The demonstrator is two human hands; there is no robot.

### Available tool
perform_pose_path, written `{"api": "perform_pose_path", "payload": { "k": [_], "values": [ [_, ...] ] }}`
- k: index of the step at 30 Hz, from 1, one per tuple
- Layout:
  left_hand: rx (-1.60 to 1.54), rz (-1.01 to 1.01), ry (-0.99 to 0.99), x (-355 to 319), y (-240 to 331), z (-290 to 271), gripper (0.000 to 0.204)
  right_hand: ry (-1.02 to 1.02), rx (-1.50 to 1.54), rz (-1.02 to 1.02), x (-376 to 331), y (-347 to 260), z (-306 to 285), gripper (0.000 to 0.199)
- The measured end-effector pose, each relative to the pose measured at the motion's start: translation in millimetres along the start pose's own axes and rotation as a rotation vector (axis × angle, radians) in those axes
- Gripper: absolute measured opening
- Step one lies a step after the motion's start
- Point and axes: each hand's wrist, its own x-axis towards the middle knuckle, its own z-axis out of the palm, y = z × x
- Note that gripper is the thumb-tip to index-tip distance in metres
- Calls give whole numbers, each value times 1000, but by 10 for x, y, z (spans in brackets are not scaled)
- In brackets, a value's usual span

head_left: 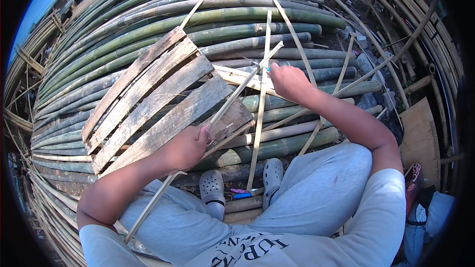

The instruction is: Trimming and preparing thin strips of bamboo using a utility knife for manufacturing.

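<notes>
Strip (230, 102) in L hand (187, 147), nr R hand (291, 84)

A brown board (419, 136) sits near long poles (444, 52) at right.

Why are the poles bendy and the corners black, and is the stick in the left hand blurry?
In the head view, the wide lens makes the poles look curved; in the head view, black corners lie outside its round picture; in the head view, the stick in the left hand looks fairly sharp.
</notes>
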Motion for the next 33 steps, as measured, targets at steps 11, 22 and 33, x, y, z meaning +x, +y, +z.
{"api": "perform_pose_path", "payload": {
  "k": [11,22,33],
  "values": [
    [19,-49,-35,-28,41,-64,50,29,35,-98,143,-58,98,24],
    [-1,-5,-78,-55,-18,-112,53,-12,-16,-131,119,-114,105,26],
    [16,117,-43,-44,-113,-104,53,17,64,-225,66,-83,225,23]
  ]
}}
